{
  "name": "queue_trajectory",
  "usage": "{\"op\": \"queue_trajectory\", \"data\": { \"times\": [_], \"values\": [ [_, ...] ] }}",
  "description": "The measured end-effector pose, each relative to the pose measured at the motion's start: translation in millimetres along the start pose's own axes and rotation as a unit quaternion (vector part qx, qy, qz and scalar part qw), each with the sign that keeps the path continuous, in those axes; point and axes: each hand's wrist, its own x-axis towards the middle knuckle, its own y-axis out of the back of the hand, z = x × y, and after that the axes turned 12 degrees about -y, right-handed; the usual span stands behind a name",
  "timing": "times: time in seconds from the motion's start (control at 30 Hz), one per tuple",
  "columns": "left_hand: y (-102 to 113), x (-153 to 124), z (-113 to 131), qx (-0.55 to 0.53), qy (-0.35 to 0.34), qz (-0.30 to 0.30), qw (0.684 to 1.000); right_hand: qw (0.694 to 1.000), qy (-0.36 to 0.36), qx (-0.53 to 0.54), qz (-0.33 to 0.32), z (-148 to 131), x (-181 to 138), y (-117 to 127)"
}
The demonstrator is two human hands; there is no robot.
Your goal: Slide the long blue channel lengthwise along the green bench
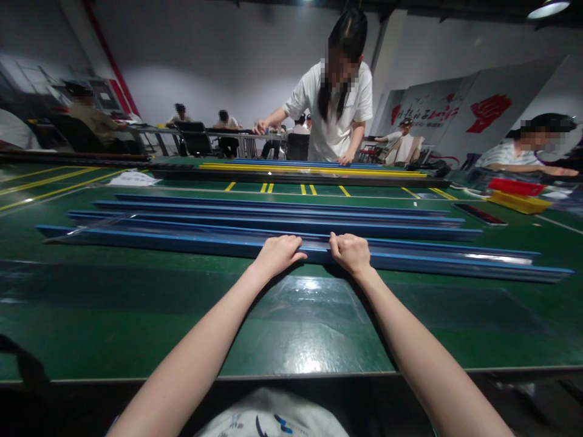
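Observation:
Both hands are on the nearest long blue channel strip (182,241), which lies across the green table (159,340). My left hand (280,252) closes over its near wall, thumb pointing right and fingers curled inside. A short gap to the right, my right hand (351,252) is closed on the same strip, knuckles up. Its fingertips are hidden. Just beyond lie several more blue channel strips (410,229), side by side. Transparent film (113,220) crosses the left ends of the strips. On my side, a long clear plastic sheet (314,297) lies flat.
Across the table a co-worker (339,115) leans over yellow strips (319,171) and a dark rail (296,178). A phone (480,213) and red and yellow trays (519,200) sit at the right. White papers (133,178) lie at the left. Other people sit farther back.

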Motion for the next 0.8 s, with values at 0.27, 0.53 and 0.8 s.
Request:
{"op": "queue_trajectory", "data": {
  "times": [0.27, 0.53, 0.8],
  "values": [
    [-5, 0, 2, 0.021, -0.029, 0.015, 0.999, 0.999, -0.015, -0.01, 0.05, 15, 1, -5],
    [-8, 0, 4, 0.051, -0.023, 0.027, 0.998, 0.994, -0.008, -0.002, 0.107, 20, 2, -11],
    [-9, 0, 4, 0.057, -0.021, 0.026, 0.998, 0.998, -0.022, -0.02, 0.054, 18, 1, -6]
  ]
}}
